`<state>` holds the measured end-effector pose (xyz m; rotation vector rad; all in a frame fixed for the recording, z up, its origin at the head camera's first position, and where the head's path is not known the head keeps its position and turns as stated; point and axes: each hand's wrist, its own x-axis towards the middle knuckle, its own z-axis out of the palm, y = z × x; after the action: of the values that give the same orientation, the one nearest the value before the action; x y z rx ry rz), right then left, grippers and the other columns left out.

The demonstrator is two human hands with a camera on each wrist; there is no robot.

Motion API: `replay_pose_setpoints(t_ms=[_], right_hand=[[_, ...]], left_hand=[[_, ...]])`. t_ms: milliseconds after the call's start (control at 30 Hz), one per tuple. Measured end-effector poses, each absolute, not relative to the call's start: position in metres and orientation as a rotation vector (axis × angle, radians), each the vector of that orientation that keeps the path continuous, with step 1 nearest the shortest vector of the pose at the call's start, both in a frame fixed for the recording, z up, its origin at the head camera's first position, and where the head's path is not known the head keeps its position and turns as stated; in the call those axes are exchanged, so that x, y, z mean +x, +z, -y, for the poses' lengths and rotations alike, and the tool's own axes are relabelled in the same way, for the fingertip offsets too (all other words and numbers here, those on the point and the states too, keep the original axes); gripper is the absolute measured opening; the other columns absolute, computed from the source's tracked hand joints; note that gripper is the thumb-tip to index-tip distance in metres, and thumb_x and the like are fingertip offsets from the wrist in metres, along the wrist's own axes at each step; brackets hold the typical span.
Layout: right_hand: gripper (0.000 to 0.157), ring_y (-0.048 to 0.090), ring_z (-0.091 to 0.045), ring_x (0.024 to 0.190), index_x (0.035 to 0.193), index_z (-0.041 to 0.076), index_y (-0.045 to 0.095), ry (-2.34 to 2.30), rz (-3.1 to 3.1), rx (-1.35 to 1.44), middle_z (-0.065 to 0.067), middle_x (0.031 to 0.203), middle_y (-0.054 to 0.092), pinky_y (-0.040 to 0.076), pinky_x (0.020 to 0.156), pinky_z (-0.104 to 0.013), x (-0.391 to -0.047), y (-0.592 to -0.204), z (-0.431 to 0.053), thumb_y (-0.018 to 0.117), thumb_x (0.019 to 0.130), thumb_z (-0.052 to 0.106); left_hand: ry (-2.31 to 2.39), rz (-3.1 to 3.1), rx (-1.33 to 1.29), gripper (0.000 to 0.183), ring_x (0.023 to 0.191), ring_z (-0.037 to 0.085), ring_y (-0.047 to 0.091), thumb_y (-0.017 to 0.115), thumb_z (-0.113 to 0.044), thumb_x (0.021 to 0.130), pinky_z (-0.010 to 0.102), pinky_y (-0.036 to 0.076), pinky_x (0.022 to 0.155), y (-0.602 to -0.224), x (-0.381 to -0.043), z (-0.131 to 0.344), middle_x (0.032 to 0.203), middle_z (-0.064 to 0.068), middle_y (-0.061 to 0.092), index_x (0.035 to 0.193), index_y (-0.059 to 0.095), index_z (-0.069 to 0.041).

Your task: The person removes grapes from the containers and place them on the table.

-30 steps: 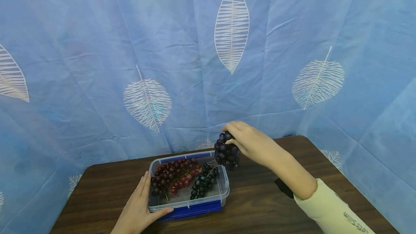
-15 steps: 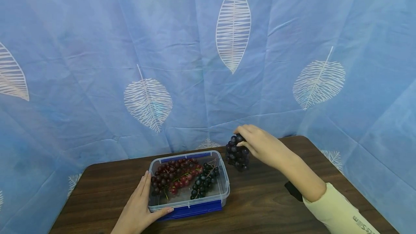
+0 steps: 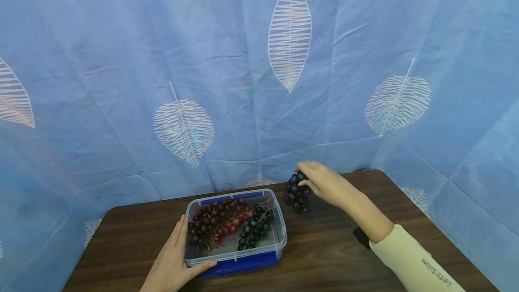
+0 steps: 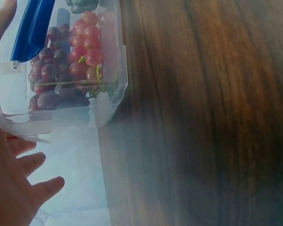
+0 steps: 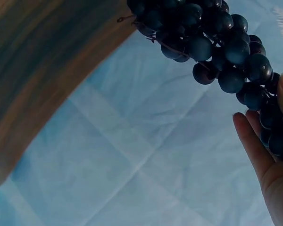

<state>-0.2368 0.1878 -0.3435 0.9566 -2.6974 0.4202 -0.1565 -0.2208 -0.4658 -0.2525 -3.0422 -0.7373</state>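
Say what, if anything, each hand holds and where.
The right hand holds a dark purple grape bunch by its top end. The left hand touches a clear rectangular plastic box at its near left corner.

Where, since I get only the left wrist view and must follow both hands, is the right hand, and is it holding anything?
Observer: The right hand is beyond the container's right end, and it grips a bunch of dark grapes by its upper part.
Operator: Is that bunch over the container?
Observer: No. The head view shows it to the right of the rim, outside the container; I can't tell whether it touches the table.
Operator: My picture cuts off some dark grapes at the top. What is there?
Observer: A second dark bunch lies inside, to the right of the red grapes, with bare stems toward the far side.
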Motion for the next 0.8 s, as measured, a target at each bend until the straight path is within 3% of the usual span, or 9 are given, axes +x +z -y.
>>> replay_pose_setpoints(t_ms=[233, 533, 800], right_hand=[[0.028, 0.068, -0.026, 0.094, 0.112, 0.004, 0.056, 0.402, 2.743, 0.946, -0.012, 0.105, 0.064, 0.051, 0.065, -0.028, -0.255, -0.359, -0.196, 0.064, 0.091, -0.012], [0.029, 0.067, -0.025, 0.095, 0.117, 0.004, 0.058, 0.304, 2.656, 0.939, -0.014, 0.111, 0.066, 0.056, 0.073, -0.033, -0.277, -0.374, -0.204, 0.066, 0.092, -0.009], [0.036, 0.064, -0.032, 0.106, 0.116, 0.003, 0.059, 0.189, 2.496, 0.877, -0.015, 0.112, 0.066, 0.057, 0.079, -0.04, -0.27, -0.403, -0.216, 0.073, 0.085, -0.009]], left_hand=[[-0.743, 3.046, -0.261, 0.13, 0.147, 0.05, 0.021, 0.066, -0.078, 0.077, 0.068, 0.034, 0.108, -0.467, -0.156, 0.221, 0.166, 0.027, 0.003, 0.16, 0.004, 0.0], [-0.749, 3.043, -0.26, 0.13, 0.147, 0.051, 0.021, 0.067, -0.077, 0.076, 0.069, 0.035, 0.107, -0.466, -0.156, 0.22, 0.165, 0.027, 0.003, 0.161, 0.004, 0.0], [-0.741, 3.016, -0.273, 0.129, 0.146, 0.051, 0.022, 0.067, -0.076, 0.077, 0.069, 0.036, 0.105, -0.468, -0.156, 0.22, 0.165, 0.028, 0.005, 0.16, 0.005, 0.0]])
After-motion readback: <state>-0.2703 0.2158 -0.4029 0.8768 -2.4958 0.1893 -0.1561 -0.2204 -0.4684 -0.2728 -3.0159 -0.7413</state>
